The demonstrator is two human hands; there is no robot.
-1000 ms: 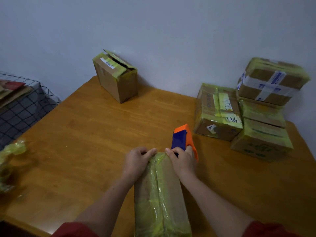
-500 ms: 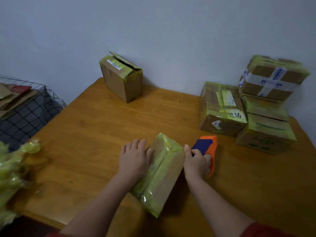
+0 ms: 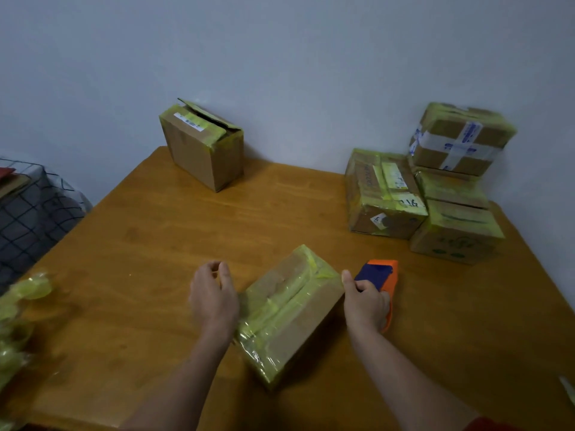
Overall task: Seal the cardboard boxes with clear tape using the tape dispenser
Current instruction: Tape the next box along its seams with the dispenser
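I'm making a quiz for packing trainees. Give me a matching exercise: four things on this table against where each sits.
1 tape dispenser
2 box with raised flap
3 white-taped box
4 nearest box

A atop the stacked boxes
B between left hand and right hand
C gripped by the right hand
D far side, by the wall

Pairs: 1-C, 2-D, 3-A, 4-B

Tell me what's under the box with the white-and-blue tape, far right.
The white-taped box rests on a green-taped box. Only that lower box's top shows; its front and base are hidden by the printed box in front.
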